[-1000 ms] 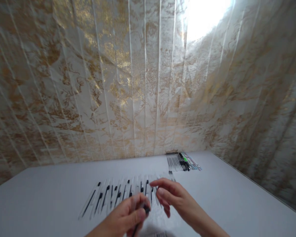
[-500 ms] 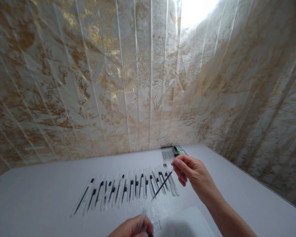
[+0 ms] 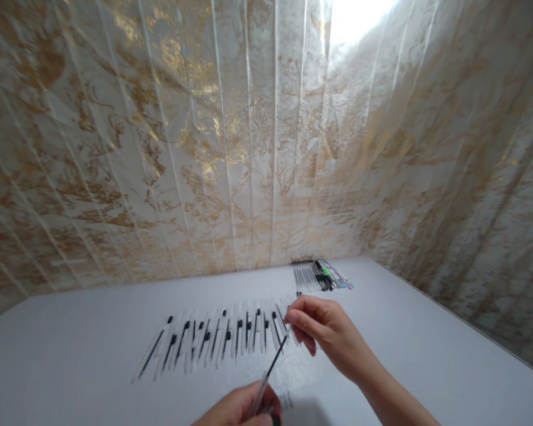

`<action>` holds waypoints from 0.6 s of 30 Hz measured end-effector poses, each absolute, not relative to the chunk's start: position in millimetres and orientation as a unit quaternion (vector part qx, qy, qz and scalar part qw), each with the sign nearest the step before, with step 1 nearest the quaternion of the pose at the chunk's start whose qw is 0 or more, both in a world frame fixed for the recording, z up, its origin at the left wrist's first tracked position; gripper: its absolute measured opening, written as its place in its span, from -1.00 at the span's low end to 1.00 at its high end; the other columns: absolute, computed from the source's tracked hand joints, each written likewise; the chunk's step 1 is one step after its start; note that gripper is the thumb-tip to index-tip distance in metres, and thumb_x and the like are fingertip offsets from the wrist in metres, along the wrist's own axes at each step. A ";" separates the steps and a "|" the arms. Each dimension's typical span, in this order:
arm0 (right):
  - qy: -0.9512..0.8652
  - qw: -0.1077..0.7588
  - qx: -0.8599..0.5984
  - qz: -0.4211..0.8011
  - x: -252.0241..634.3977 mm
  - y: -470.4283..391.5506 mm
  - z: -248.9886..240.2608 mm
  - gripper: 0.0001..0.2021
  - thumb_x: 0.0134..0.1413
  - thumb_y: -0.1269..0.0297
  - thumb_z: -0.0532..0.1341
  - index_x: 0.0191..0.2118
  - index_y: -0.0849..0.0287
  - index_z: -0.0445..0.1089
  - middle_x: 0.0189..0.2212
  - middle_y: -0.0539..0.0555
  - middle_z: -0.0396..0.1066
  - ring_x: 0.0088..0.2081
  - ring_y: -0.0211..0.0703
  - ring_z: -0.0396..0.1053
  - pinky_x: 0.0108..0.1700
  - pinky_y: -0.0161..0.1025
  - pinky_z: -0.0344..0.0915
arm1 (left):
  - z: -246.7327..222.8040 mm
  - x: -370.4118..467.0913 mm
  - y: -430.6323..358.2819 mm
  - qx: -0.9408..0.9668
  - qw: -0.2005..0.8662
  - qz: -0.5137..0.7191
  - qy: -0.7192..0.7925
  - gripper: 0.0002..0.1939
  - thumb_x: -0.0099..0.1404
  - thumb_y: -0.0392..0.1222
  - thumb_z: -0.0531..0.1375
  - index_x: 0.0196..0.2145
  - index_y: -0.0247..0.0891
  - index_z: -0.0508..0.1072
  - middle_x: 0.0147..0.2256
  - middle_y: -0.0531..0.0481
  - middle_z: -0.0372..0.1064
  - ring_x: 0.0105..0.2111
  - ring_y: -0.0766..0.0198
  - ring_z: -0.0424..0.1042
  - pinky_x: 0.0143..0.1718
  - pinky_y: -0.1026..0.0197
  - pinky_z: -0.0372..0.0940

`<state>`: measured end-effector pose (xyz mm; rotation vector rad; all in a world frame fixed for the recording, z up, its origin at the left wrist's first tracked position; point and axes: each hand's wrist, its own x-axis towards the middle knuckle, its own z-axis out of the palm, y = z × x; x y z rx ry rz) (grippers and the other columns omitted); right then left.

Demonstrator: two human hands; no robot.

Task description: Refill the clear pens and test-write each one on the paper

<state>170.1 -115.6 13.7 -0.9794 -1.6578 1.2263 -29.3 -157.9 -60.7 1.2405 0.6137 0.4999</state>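
Observation:
My right hand [image 3: 322, 325] pinches the upper end of a thin dark pen refill [image 3: 278, 355], which slants down to the left. The refill's lower tip is at the open end of a clear pen barrel [image 3: 260, 393]. That barrel is held upright and tilted in my closed left hand [image 3: 244, 405] at the bottom edge; a black piece shows by its fingers. Behind both hands lies a long row of clear pen parts, dark refills and black caps [image 3: 206, 336] on the white table [image 3: 84, 331].
At the back right of the table lie a group of clear pens [image 3: 304, 276] and several black, green and pale pens [image 3: 333, 275]. A patterned gold and silver sheet [image 3: 249, 148] hangs behind the table and along its right side.
My right hand has moved left and down with the refill, bringing its tip to the barrel. My left hand has risen slightly. More of the pens at the back right now show.

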 end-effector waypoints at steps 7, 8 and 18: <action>-0.757 0.312 -0.383 0.427 157.0 -131.9 3.5 -0.66 0.04 0.37 0.27 -0.03 0.12 0.33 -0.35 -0.05 0.30 -0.44 -0.32 0.22 -0.37 -0.36 0.21 | -63.6 -32.8 -158.1 0.407 0.777 0.356 0.323 -0.54 0.10 0.17 0.31 -0.26 -0.20 0.27 -0.51 0.22 0.02 -0.58 0.50 -0.14 -0.55 0.32 -0.25; -0.776 0.300 -0.384 0.401 155.5 -134.0 3.1 -0.70 -0.01 0.43 0.29 -0.11 0.12 0.36 -0.37 -0.07 0.29 -0.42 -0.31 0.22 -0.35 -0.36 0.20 | -60.2 -32.6 -158.7 0.395 0.778 0.364 0.327 -0.53 0.10 0.16 0.32 -0.25 -0.21 0.27 -0.50 0.21 0.03 -0.58 0.51 -0.13 -0.55 0.33 -0.24; -0.786 0.324 -0.390 0.355 154.4 -133.8 6.0 -0.89 0.07 0.50 0.22 -0.31 0.15 0.41 -0.51 -0.09 0.36 -0.48 -0.31 0.31 -0.40 -0.40 0.22 | -46.5 -31.7 -163.3 0.537 0.680 0.326 0.377 -0.53 0.17 0.27 0.17 -0.23 -0.20 0.33 -0.47 0.17 0.05 -0.51 0.41 -0.01 -0.50 0.33 -0.06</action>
